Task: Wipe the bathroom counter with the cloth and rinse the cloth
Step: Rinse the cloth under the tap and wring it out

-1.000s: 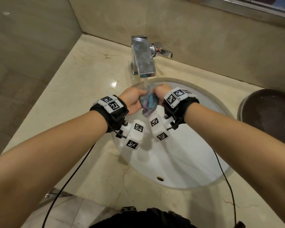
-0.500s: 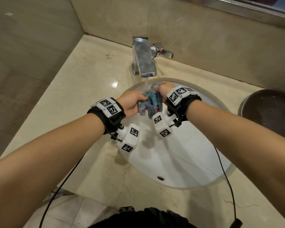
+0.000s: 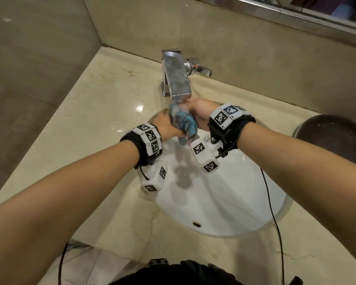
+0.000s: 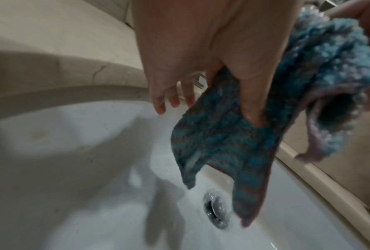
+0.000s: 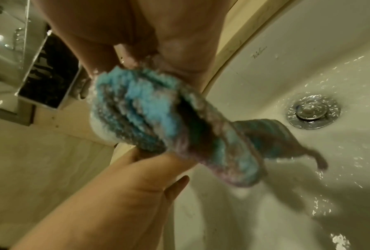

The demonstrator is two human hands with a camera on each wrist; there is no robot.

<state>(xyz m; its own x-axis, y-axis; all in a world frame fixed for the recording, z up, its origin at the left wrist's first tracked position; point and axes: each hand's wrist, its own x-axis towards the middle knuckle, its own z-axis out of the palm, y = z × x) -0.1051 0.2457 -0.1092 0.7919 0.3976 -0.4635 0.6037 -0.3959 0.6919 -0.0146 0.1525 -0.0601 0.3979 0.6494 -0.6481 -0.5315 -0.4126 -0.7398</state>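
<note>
A wet blue and grey knitted cloth hangs bunched between both hands over the white sink, its top just under the faucet spout. My left hand grips its left side. In the left wrist view the thumb presses into the cloth while the other fingers stick out behind it. My right hand holds the upper end, with fingers curled round the cloth in the right wrist view. The drain lies below, and water shimmers around it.
The beige marble counter surrounds the basin, wet near the faucet. The faucet handle points right. A dark round tray sits on the counter at the right. Tiled walls close in behind and to the left.
The hands stay over the basin, working the cloth. It is now bunched tighter and higher, with its top up against the spout outlet.
</note>
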